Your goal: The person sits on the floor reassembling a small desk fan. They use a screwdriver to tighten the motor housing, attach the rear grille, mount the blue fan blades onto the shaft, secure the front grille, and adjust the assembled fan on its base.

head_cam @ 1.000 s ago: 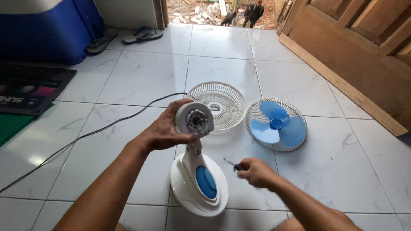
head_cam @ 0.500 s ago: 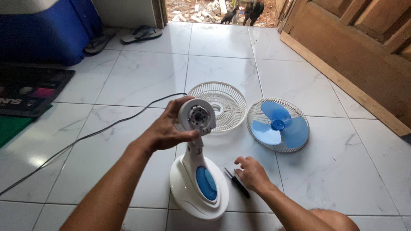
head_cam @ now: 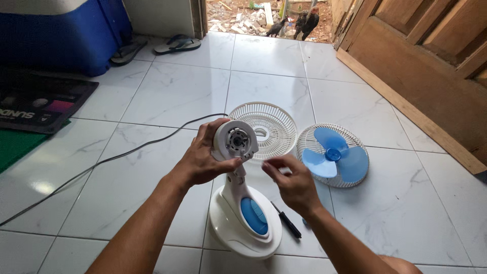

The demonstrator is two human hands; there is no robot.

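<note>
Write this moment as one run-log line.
left hand: grips fan motor head | right hand: empty, near head | screwdriver: on floor beside fan base

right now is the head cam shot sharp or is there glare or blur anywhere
Head view: mostly sharp; the left hand and fan motor head are crisp, while the right hand shows slight softness at the fingertips. Daylight from the doorway puts soft glare on the glossy floor tiles, brightest at a patch near the black cord. The wide lens bends the tile lines at the edges.
</note>
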